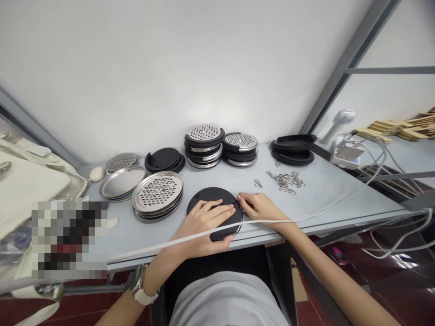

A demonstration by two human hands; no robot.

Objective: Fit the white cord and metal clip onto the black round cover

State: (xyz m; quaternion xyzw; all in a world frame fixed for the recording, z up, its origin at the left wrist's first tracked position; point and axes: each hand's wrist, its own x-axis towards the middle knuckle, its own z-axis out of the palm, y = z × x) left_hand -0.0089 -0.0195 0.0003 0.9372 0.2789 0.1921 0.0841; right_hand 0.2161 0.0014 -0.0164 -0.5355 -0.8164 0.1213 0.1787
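A round black disc [208, 194] with a shiny metal rim lies at the table's front edge. My left hand [204, 226] rests flat across it, fingers stretched out. At the disc's right edge, my right hand [263, 210] pinches a small metal spring clip [235, 196], partly hidden by the fingertips. A loose clip [258, 183] lies just behind my right hand, and a pile of similar clips [287, 179] is farther right. To the left of the disc is a stack of round metal grater plates [158, 192].
Against the wall stand two stacks of grater discs in black holders [204, 147], [240, 149] and black holders [292, 149] at the right. A plain metal plate [124, 181] lies left. A white cable [326, 211] crosses in front of my hands. A cream bag [30, 181] is far left.
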